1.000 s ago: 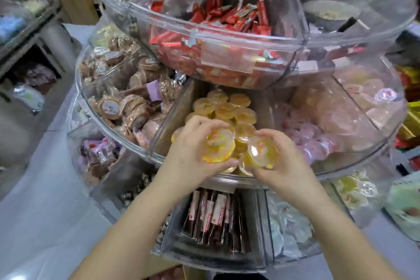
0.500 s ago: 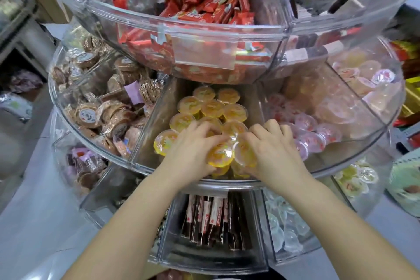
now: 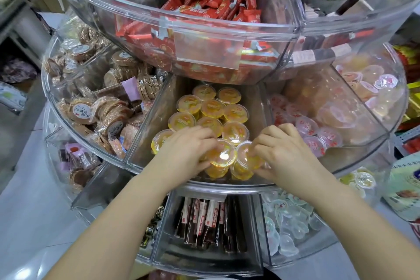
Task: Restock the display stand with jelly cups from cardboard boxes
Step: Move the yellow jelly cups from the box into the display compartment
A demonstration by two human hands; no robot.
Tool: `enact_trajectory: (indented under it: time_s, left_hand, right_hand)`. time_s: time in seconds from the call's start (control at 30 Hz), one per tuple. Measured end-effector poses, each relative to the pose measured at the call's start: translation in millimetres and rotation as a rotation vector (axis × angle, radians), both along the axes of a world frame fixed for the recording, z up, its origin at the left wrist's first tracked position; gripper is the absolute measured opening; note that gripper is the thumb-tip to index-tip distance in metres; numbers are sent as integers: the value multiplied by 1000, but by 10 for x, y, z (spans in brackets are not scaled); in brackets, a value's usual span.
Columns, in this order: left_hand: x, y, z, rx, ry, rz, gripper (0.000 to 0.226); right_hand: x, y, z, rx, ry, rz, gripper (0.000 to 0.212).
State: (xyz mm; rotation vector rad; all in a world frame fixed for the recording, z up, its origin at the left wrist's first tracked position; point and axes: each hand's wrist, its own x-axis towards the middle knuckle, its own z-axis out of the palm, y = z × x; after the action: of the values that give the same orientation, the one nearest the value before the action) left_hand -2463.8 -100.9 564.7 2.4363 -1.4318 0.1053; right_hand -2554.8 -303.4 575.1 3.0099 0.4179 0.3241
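Middle tier of the clear display stand (image 3: pixel 159 167), centre compartment. The left hand (image 3: pixel 184 150) curls its fingers round a yellow jelly cup (image 3: pixel 221 154) lying at its 3 o'clock; the right hand (image 3: pixel 284 152) pinches a second jelly cup (image 3: pixel 246 159) at its 9 o'clock. More yellow cups (image 3: pixel 212 108) lie toward 12 o'clock.

A sweet shop: a tiered clear display stand (image 3: pixel 295 27) holds red wrapped candies (image 3: pixel 218 7), jelly cups (image 3: pixel 212 108) and packaged biscuits (image 3: pixel 100 109) in separate compartments
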Motion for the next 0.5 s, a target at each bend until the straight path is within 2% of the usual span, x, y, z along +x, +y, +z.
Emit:
enact_trajectory:
  time_s: [0.2,0.33,0.43,0.5]
  left_hand:
    - [21,-47,5,50,-4,43,37]
    - [-13,-4,-9,25,12,37,41]
    - [-21,-4,17,5,96,68,35]
    - [7,48,48,46,169,109,40]
  right_hand:
    - [18,35,-109,-24,-129,-15,24]
    - [9,1,-66,40,-74,5,30]
    - [-1,2,-42,68,-57,16,39]
    - [-2,-15,-45,107,-77,27,42]
